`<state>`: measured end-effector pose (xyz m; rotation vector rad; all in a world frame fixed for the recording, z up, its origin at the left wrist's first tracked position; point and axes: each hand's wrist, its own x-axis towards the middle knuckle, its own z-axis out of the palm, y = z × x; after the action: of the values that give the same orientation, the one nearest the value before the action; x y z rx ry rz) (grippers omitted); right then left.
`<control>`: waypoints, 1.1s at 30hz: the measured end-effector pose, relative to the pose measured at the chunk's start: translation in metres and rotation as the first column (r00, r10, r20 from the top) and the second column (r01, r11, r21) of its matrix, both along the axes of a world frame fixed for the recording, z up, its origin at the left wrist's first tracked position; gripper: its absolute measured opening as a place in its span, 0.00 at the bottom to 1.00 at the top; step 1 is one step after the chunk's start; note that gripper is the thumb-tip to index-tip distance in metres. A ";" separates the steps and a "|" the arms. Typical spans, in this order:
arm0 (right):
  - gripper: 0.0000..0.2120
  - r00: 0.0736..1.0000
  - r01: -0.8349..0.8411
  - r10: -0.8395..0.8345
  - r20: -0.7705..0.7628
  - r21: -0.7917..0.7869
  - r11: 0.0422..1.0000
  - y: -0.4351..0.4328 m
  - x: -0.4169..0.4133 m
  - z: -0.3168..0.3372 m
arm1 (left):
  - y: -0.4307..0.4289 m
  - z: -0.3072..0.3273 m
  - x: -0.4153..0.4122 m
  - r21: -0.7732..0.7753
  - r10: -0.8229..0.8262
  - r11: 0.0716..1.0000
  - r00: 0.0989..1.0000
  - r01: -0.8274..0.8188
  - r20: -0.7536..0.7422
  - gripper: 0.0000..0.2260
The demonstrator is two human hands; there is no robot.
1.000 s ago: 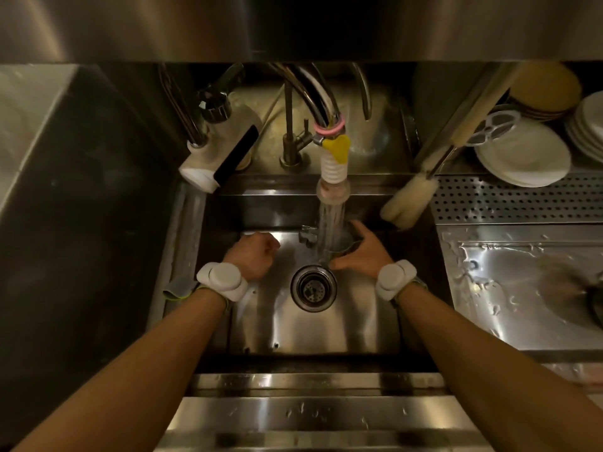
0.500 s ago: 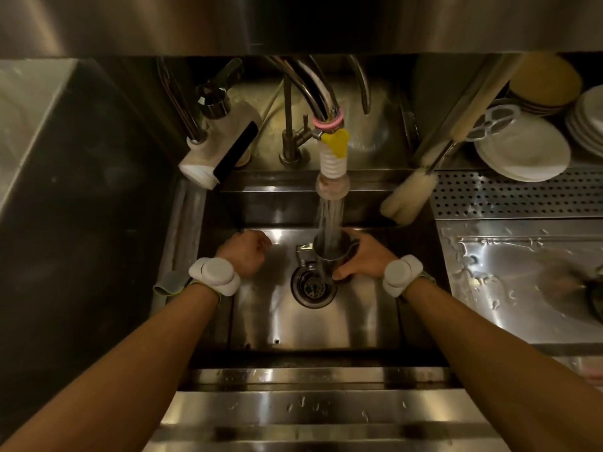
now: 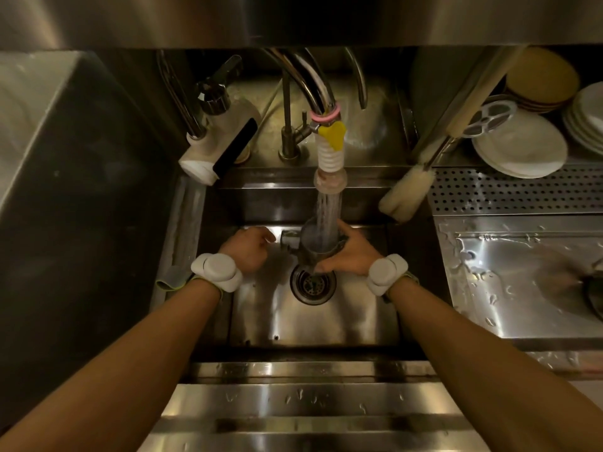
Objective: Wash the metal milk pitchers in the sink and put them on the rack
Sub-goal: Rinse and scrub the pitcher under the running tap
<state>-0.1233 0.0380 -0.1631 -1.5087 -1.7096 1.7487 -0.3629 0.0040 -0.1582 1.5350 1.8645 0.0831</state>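
Note:
A metal milk pitcher (image 3: 316,247) is held under the running faucet (image 3: 329,158), over the sink (image 3: 277,321) and just above the drain (image 3: 313,283). Water pours into its open mouth. My right hand (image 3: 352,252) grips the pitcher's right side, thumb low and fingers behind it. The pitcher's handle (image 3: 288,239) points left. My left hand (image 3: 249,247) hangs in a loose fist just left of that handle, with nothing visible in it. The perforated rack (image 3: 515,190) lies at the back right.
A wet steel drainboard (image 3: 522,282) adjoins the sink on the right. A bottle brush (image 3: 404,195) leans over the sink's back right corner. Stacked white plates (image 3: 518,148) sit behind the rack. A white tap unit (image 3: 218,148) stands at the back left, a green cloth (image 3: 171,278) on the left rim.
My right hand has shifted the pitcher slightly left and kept it under the stream. My left hand stays curled beside it.

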 end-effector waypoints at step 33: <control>0.38 0.998 0.054 -0.055 0.029 0.004 0.999 -0.003 0.003 0.009 | 0.009 0.034 0.044 -0.018 -0.064 0.998 0.984 0.068 0.169 0.11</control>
<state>-0.1203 0.0352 -0.1539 -1.5722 -1.6681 1.7043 -0.3185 0.0133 -0.1240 1.5241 1.6755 0.1549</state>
